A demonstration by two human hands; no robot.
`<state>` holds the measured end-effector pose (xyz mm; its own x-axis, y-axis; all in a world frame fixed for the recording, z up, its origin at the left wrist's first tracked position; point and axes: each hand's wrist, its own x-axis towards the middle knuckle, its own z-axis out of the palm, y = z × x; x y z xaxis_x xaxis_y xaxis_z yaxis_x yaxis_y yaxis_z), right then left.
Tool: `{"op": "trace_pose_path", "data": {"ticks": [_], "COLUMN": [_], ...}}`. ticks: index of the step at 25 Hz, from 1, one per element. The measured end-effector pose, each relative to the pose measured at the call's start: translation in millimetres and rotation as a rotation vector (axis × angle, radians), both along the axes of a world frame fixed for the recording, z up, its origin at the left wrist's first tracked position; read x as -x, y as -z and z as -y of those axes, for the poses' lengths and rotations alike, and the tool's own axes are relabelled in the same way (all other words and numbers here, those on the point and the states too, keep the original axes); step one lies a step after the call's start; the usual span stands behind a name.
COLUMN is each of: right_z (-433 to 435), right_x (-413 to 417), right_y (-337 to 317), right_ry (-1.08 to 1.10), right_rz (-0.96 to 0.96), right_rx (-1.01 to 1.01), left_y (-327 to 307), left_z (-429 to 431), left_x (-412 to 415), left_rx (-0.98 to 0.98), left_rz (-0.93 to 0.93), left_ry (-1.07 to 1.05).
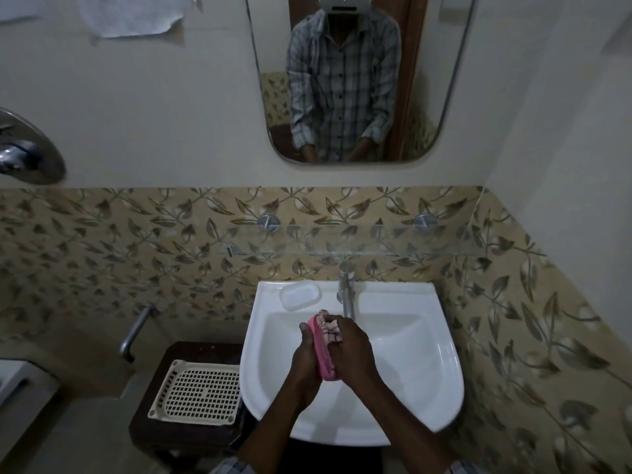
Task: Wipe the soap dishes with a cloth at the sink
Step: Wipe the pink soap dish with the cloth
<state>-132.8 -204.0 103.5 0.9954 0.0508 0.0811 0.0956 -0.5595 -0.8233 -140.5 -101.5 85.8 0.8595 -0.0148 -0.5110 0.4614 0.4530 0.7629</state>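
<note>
Over the white sink (427, 371), my left hand (306, 360) holds a pink soap dish (321, 354) on its edge, fingers wrapped around its underside. My right hand (352, 350) presses a pink-and-white patterned cloth (328, 326) into the dish's inner face. Most of the cloth is hidden under my right palm. A second, white soap dish (300, 295) lies on the sink's back left ledge, apart from both hands.
A chrome tap (346, 290) rises at the sink's back centre, just behind my hands. A cream perforated tray (198, 391) rests on a dark stool left of the sink. A glass shelf (342, 242) and a mirror (345, 80) hang above.
</note>
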Motion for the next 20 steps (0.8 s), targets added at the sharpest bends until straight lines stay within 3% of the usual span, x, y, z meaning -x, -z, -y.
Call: {"op": "trace_pose_path", "data": {"ticks": [6,8,10,12,17,20], "right_z": [30.0,27.6,18.0,14.3,16.1,19.3], "right_x": [-16.0,-29.7,-28.6,-27.3,-28.9,-35.0], "right_y": [-5.6,-14.5,-17.4,-15.3,-11.4,-15.7], "right_ry": [-0.471,-0.364,-0.424,-0.545,-0.505,-0.373], "right_rz": [0.646,0.653,0.65,0.679,0.651,0.539], "right_rx": [0.251,0.174,0.105,0.169,0.253,0.251], "left_y": [-26.1,-31.0,-32.5,-29.7,-21.3,-24.6], "left_z": [-42.7,-50.9,-53.2,-54.9,-55.3,-50.8], "left_x": [-39.3,-49.7,-58.6,-62.2,-63.6,-62.3], "left_rx": [0.093,0.205,0.271,0.29,0.338,0.318], "left_rz": [-0.165,-0.179,-0.194,-0.206,-0.247,-0.257], "left_ry": [0.247,0.307,0.35,0.369,0.377,0.37]}}
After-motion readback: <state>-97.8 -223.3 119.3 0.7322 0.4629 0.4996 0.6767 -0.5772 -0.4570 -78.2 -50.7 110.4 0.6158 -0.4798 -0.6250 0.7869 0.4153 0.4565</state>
